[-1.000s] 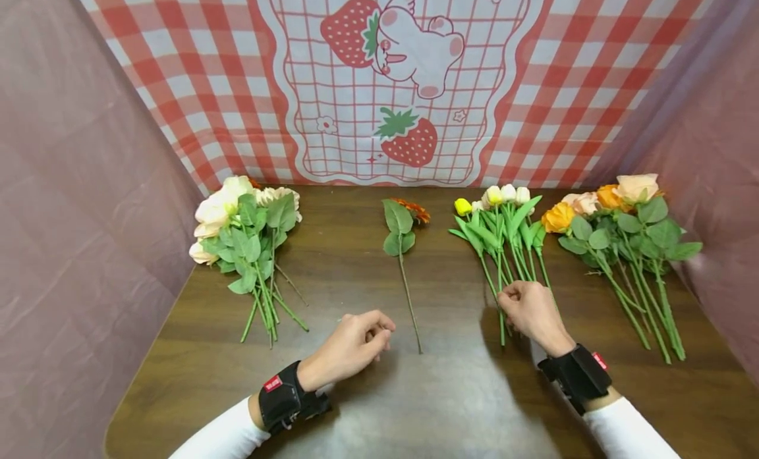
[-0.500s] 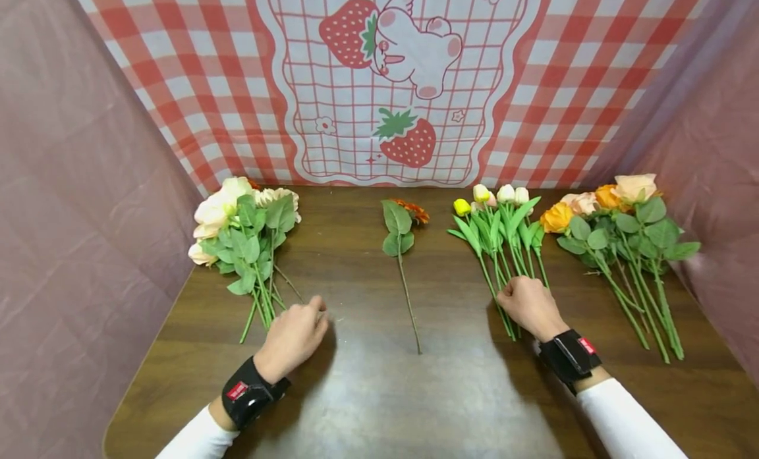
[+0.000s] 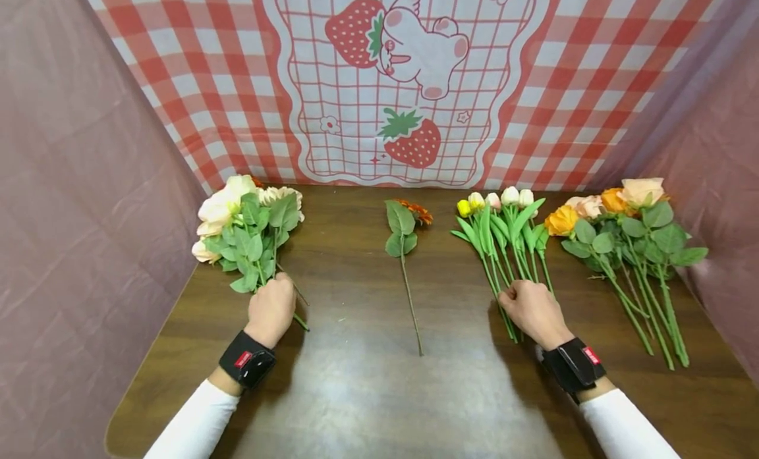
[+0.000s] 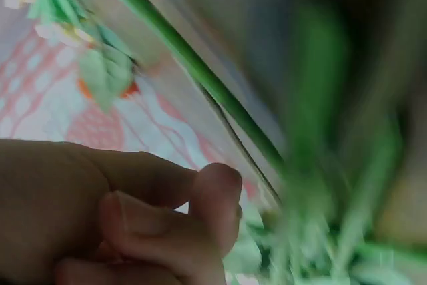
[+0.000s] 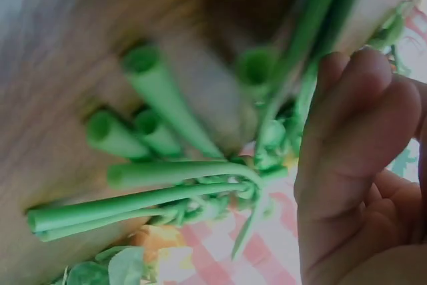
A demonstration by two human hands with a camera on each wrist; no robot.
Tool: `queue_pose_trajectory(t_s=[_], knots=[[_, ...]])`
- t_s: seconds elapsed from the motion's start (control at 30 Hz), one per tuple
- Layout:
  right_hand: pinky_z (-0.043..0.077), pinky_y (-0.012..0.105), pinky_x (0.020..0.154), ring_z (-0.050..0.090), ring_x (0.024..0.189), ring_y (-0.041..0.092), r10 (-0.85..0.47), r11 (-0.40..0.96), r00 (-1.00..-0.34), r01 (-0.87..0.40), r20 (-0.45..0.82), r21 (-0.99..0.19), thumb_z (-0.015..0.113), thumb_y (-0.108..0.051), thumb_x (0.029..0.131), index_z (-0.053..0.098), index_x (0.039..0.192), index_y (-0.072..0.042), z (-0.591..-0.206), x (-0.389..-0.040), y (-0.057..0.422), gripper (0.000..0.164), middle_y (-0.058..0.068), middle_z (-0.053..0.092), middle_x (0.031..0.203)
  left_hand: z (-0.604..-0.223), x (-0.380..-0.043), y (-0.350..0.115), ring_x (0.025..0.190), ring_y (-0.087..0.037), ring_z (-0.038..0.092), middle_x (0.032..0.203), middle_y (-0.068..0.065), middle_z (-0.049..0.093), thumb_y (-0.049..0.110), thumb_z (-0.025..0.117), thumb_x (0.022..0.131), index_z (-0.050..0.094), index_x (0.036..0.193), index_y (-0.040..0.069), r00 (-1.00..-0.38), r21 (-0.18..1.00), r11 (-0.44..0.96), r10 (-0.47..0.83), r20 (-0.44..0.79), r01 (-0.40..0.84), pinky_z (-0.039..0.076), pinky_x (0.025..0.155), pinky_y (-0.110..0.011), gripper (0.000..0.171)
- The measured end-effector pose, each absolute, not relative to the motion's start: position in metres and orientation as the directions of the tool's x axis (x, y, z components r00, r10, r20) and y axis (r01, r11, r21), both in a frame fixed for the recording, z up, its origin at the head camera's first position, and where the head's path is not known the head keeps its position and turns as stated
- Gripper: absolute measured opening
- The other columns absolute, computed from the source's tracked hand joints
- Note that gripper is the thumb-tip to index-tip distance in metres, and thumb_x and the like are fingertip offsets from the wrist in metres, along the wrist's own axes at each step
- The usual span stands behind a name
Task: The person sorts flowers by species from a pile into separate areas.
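Left hand [image 3: 271, 311] curls over stems [image 3: 302, 323] near the left edge of the table [image 3: 379, 406], right hand [image 3: 534, 312] at tulips [image 3: 500, 232]; whether either grips, I cannot tell.

Brown table [image 3: 379, 406], checked cloth [image 3: 510, 126], seemingly pinkish drapes [image 3: 77, 202]

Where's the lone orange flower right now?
In the head view, the orange flower lies on the table between the pale bunch at left and the tulips at right.

Right hand [image 5: 357, 158]: fingers curled | green stems [image 5: 175, 108]: beside it, hollow ends spread | checked cloth [image 5: 220, 251]: beyond
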State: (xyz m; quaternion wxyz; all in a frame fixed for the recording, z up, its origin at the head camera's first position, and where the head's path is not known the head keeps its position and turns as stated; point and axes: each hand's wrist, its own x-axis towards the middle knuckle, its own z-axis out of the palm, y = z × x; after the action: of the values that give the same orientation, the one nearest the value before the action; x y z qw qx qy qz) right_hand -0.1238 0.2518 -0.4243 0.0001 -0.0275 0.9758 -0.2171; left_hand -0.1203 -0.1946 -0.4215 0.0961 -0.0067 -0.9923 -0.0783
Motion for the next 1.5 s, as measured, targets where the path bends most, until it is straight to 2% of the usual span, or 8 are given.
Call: queue_pose_trajectory(t_s=[0.2,0.53,0.6,0.77,0.97,1.1,1.2,1.5], knots=[[0.035,0.030,0.048,0.046,0.053,0.014,-0.087,0.878,-0.989,-0.132,0.117,-0.460,0.060,-0.012,0.091,0.062,0.072,-0.010,-0.416,-0.105,0.237,0.020,0.002,0.057,0.063,-0.420,-0.141,-0.208,0.064,-0.045,0.066,0.072,-0.025,0.066,-0.005,0.054,0.088,0.063,0.077,-0.009,-0.995,0.095,0.993,-0.074,0.069,-0.067,0.052,0.050,-0.054,0.014],[0.034,0.024,0.051,0.042,0.053,0.008,-0.156,0.851,-0.969,-0.230,0.192,-0.472,0.066,-0.008,0.089,0.065,0.075,-0.011,-0.411,-0.078,0.215,0.014,-0.005,0.052,0.061,-0.423,-0.154,-0.222,0.065,-0.044,0.067,0.074,-0.026,0.067,-0.004,0.058,0.084,0.067,0.077,-0.007,-0.997,0.077,0.995,-0.068,0.036,-0.065,0.052,0.050,-0.054,0.011],[0.032,0.024,0.051,0.038,0.052,0.008,-0.166,0.848,-0.967,-0.240,0.193,-0.472,0.066,-0.008,0.089,0.062,0.072,-0.012,-0.409,-0.075,0.212,0.017,-0.006,0.047,0.059,-0.421,-0.153,-0.224,0.065,-0.045,0.067,0.075,-0.027,0.067,-0.003,0.057,0.085,0.066,0.077,-0.008,-0.997,0.110,0.992,-0.072,0.033,-0.068,0.051,0.050,-0.054,0.013],[0.033,0.021,0.050,0.037,0.053,0.003,-0.210,0.820,-0.955,-0.289,0.210,-0.494,0.068,-0.006,0.088,0.066,0.076,-0.011,-0.406,-0.068,0.207,0.013,-0.009,0.048,0.061,-0.415,-0.146,-0.228,0.063,-0.045,0.065,0.073,-0.030,0.065,0.003,0.053,0.087,0.063,0.074,-0.008,-0.995,0.204,0.976,-0.093,0.041,-0.082,0.048,0.047,-0.054,0.019],[0.033,0.020,0.050,0.037,0.052,0.001,-0.240,0.805,-0.945,-0.322,0.222,-0.498,0.070,-0.006,0.087,0.068,0.079,-0.012,-0.407,-0.065,0.201,0.010,-0.010,0.051,0.062,-0.408,-0.138,-0.228,0.053,-0.030,0.057,0.060,-0.015,0.058,0.010,0.052,0.091,0.058,0.065,0.005,-0.993,0.346,0.937,-0.079,0.093,-0.042,0.042,0.042,-0.043,0.027],[0.033,0.020,0.049,0.038,0.051,0.000,-0.244,0.812,-0.943,-0.326,0.225,-0.484,0.072,-0.008,0.086,0.068,0.077,-0.014,-0.408,-0.064,0.198,0.012,-0.012,0.050,0.061,-0.405,-0.136,-0.223,0.059,-0.027,0.058,0.066,-0.011,0.060,0.015,0.052,0.094,0.064,0.073,0.007,-0.989,0.445,0.893,-0.114,0.090,-0.063,0.041,0.046,-0.039,0.025],[0.034,0.020,0.048,0.038,0.051,-0.001,-0.249,0.810,-0.942,-0.330,0.224,-0.485,0.072,-0.008,0.086,0.068,0.077,-0.015,-0.407,-0.063,0.196,0.012,-0.013,0.051,0.061,-0.404,-0.134,-0.220,0.060,-0.025,0.060,0.069,-0.010,0.065,0.016,0.051,0.098,0.067,0.087,0.003,-0.990,0.525,0.850,-0.113,0.089,-0.050,0.042,0.048,-0.037,0.023],[0.038,0.019,0.051,0.041,0.054,-0.004,-0.304,0.729,-0.932,-0.361,0.197,-0.581,0.071,-0.005,0.087,0.070,0.081,-0.013,-0.400,-0.056,0.181,0.010,-0.014,0.056,0.065,-0.403,-0.128,-0.199,0.049,-0.010,0.051,0.059,-0.001,0.057,0.010,0.053,0.101,0.060,0.095,0.001,-0.990,0.701,0.702,0.048,0.135,0.130,0.039,0.047,-0.026,0.013]])
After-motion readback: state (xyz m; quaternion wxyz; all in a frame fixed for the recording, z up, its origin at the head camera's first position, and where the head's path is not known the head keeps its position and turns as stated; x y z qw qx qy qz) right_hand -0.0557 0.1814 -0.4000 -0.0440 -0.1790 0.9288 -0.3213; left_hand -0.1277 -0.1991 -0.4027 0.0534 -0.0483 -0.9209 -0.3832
